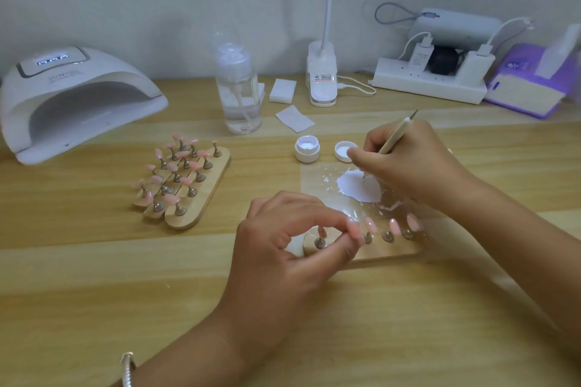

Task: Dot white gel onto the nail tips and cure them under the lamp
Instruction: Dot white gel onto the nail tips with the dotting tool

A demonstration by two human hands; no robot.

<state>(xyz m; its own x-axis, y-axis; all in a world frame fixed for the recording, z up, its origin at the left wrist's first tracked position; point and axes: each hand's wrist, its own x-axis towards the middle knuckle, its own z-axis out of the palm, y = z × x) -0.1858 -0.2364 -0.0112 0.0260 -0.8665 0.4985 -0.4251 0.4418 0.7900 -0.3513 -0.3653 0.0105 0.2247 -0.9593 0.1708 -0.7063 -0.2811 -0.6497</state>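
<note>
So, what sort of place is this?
Likely a home nail-art desk, though not certain: a curing lamp, pink nail tips on stands and an open gel jar on a wooden table.

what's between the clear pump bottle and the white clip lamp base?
In the head view, a small stack of white square pads lies between the clear plastic pump bottle and the white clip lamp base.

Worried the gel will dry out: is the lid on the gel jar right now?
No: the gel jar stands open, with its lid lying apart beside it.
</note>
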